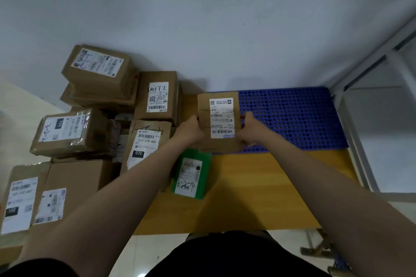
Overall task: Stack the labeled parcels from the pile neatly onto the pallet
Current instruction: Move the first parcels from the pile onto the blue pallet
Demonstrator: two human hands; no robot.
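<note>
Now parcel (221,119) between hands (191,130), at pallet (292,117).

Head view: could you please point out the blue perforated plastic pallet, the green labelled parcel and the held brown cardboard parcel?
blue perforated plastic pallet (292,119), head view, grid.
green labelled parcel (191,173), head view, label.
brown cardboard parcel (221,119), head view, label.

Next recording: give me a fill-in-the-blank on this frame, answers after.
The left hand and the right hand each grip one side of the held parcel, which is ____ in colour.
The perforated pallet is ____.
The small parcel on the wooden table nearest the person is ____.
The pile of waiting parcels lies on the person's ____ side.
Missing words: brown; blue; green; left.
</note>
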